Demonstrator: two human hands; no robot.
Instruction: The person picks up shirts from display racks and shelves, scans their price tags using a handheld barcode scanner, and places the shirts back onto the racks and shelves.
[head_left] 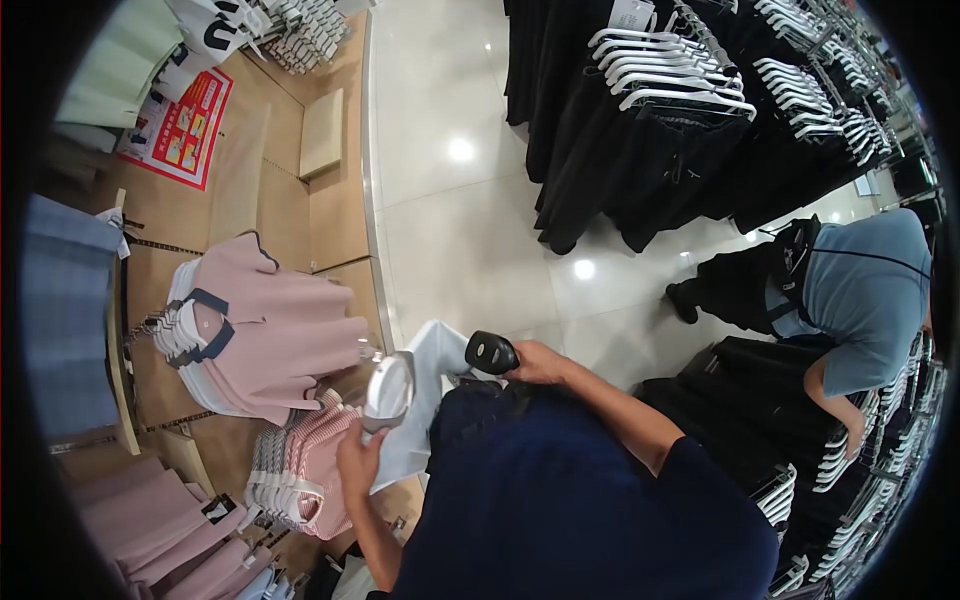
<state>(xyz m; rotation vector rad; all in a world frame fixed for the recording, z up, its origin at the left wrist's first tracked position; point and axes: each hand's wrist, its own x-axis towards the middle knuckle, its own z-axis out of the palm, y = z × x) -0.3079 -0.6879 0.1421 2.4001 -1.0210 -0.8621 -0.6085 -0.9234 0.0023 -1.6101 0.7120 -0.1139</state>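
Observation:
My left hand (358,460) is closed around the lower end of a white device with a rounded oval head (390,390); its exact kind is unclear. In my right hand (540,362) is a black handheld device (490,352) with a rounded head and a small oval mark on it. Between the two hands, against my body, sits a pale grey-white bin (430,365), its inside mostly hidden. Just beyond the left hand, a pink polo shirt (270,330) with a dark collar lies over white hangers, and striped pink shirts (315,480) hang below it.
Wooden shelving (285,210) with a red poster (190,130) runs along the left. Racks of black trousers (670,150) on white hangers (660,70) stand at the upper right. A person in a blue shirt (865,290) bends over another rack on the right. Shiny tile floor (450,240) lies between.

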